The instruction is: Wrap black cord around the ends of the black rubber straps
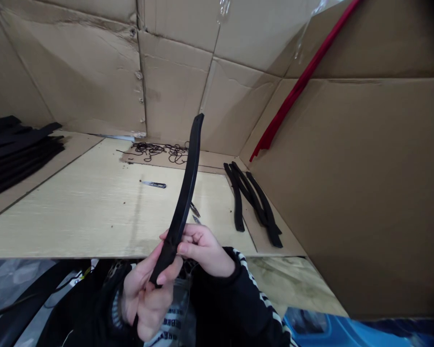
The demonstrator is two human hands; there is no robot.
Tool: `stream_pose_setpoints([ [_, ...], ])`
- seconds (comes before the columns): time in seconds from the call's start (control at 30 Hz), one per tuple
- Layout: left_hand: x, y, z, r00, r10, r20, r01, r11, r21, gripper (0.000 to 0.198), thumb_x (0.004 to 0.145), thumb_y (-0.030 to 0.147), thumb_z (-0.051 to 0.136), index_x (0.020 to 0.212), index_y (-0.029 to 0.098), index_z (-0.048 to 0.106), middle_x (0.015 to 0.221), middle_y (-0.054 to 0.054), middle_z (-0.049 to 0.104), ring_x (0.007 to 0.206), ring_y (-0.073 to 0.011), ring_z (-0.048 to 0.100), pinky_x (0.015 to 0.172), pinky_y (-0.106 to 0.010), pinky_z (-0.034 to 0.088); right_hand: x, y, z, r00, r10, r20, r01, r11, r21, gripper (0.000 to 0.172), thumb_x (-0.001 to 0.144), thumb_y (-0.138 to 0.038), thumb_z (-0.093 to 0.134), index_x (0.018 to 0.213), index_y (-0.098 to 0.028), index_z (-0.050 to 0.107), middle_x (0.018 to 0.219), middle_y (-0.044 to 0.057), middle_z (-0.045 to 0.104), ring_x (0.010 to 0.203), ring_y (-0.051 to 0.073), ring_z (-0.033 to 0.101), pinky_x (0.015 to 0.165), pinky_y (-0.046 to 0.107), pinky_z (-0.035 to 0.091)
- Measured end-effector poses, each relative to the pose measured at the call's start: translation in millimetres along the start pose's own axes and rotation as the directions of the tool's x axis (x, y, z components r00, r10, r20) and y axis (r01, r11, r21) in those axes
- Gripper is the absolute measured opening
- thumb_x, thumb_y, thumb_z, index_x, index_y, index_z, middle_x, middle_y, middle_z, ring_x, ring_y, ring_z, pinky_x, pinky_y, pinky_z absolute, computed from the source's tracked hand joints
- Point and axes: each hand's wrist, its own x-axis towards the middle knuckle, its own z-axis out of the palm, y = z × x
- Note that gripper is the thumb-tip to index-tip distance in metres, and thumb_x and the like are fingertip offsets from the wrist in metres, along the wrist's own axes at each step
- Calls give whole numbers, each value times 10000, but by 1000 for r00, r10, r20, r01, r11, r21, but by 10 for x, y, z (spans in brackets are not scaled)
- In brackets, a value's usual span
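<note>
A long curved black strip (185,193) stands upright in front of me, its top end near the cardboard back wall. My left hand (148,294) is closed round its lower end, thumb pressed on the front. My right hand (202,250) is closed beside the strip a little higher up, fingers curled against it; small snips (194,212) poke out from behind this hand, and whether the hand holds them I cannot tell. Both hands hover over the near edge of the pale wooden table (94,212).
Several black strips (253,197) lie at the table's right side. A stack of black pieces (18,149) sits at the left. A small metal tool (155,184) and tangled black thread (159,152) lie further back. Cardboard walls surround the table; a red strip (300,82) leans at the right.
</note>
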Motion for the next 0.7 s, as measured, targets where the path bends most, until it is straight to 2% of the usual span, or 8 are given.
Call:
stream_pose_setpoints([
  [0.07, 40, 6, 24, 999, -10, -47, 12, 999, 40, 479, 876, 598, 246, 669, 221, 458, 332, 129, 190, 203, -11, -10, 231, -134, 122, 12, 43, 6, 999, -17, -39, 18, 999, 33, 483, 701, -509, 688, 947, -94, 657, 529, -72, 300, 466, 27, 239, 445, 177, 188],
  [0.13, 103, 18, 74, 963, 74, -259, -11, 972, 235, 492, 865, 616, 273, 715, 208, 505, 357, 105, 307, 205, -21, 107, 261, -149, 197, 20, 68, -4, 993, -14, -115, 18, 999, 37, 455, 703, -489, 692, 936, -102, 638, 514, -79, 299, 447, 29, 267, 438, 174, 209],
  [0.2, 165, 10, 107, 784, 403, -472, -46, 796, 604, 476, 846, 625, 350, 803, 189, 537, 429, 62, 447, 268, -50, 295, 327, -165, 284, 26, 79, -21, 973, -27, -230, 27, 1000, -3, 405, 703, -450, 700, 903, -109, 616, 493, -93, 284, 436, 32, 280, 438, 175, 230],
  [0.3, 212, -56, 88, 438, 804, -401, 124, 388, 913, 402, 812, 563, 515, 943, 184, 542, 571, 29, 527, 442, -89, 444, 428, -185, 339, 26, 76, -36, 926, -93, -367, 47, 990, -133, 325, 704, -391, 710, 831, -113, 600, 479, -105, 254, 441, 28, 231, 437, 178, 200],
  [0.37, 213, -105, 57, 368, 851, -373, 186, 326, 927, 386, 804, 527, 560, 999, 195, 532, 625, 31, 504, 500, -94, 443, 450, -190, 329, 23, 70, -42, 915, -120, -384, 45, 979, -199, 298, 723, -372, 694, 835, -111, 606, 484, -101, 267, 452, 31, 221, 438, 185, 182],
  [0.43, 202, -132, 48, 423, 802, -421, 123, 410, 904, 398, 811, 553, 528, 984, 194, 525, 614, 47, 448, 472, -76, 386, 432, -187, 288, 24, 70, -54, 919, -125, -373, 50, 978, -204, 304, 728, -373, 685, 853, -107, 612, 483, -96, 287, 454, 35, 239, 440, 188, 191],
  [0.57, 178, -115, 105, 684, 587, -434, -56, 635, 771, 403, 848, 576, 437, 885, 181, 508, 527, 102, 332, 347, -12, 188, 408, -179, 231, 42, 104, -103, 947, -105, -303, 65, 988, -137, 329, 713, -404, 692, 832, -103, 636, 467, -72, 394, 427, 40, 308, 430, 187, 247],
  [0.7, 142, -83, 133, 844, 409, -346, -152, 802, 578, 386, 880, 552, 387, 869, 193, 528, 502, 111, 314, 301, 10, 156, 401, -159, 243, 42, 133, -111, 983, -84, -162, 83, 996, -8, 370, 735, -449, 671, 867, -103, 662, 558, 18, 599, 475, 103, 533, 480, 216, 394],
])
